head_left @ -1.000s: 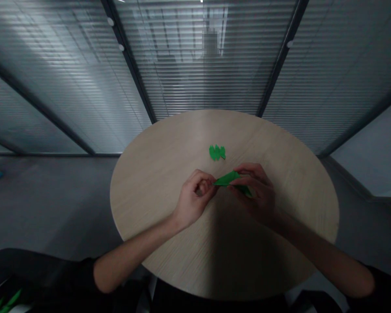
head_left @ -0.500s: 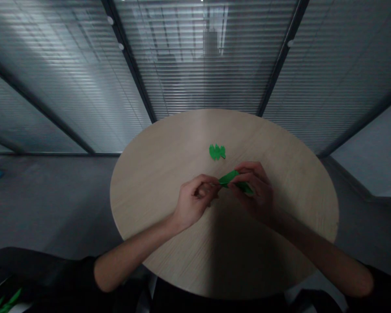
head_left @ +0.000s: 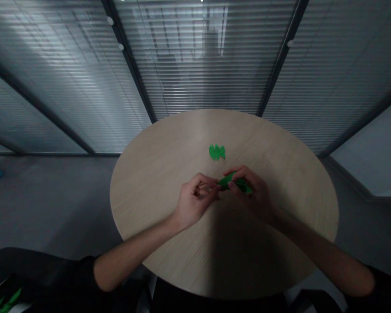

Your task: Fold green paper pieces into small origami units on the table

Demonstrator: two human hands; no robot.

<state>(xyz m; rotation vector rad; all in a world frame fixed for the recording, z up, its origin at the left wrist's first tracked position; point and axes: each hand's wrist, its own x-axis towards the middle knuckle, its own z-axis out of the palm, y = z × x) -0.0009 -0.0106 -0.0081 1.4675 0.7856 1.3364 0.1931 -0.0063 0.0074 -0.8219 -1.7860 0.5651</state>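
Bare forearms (head_left: pixel 140 248) angle inward, the left hand (head_left: pixel 195 198) and right hand (head_left: pixel 254 191) pinching close beside each other.

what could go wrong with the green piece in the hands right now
The long, thin green piece, perhaps paper, could crease or tear, since the left hand and right hand both pinch it. It could also slip onto the round, pale wood-look table below. The right hand covers part of it, so a poor grip might go unnoticed.
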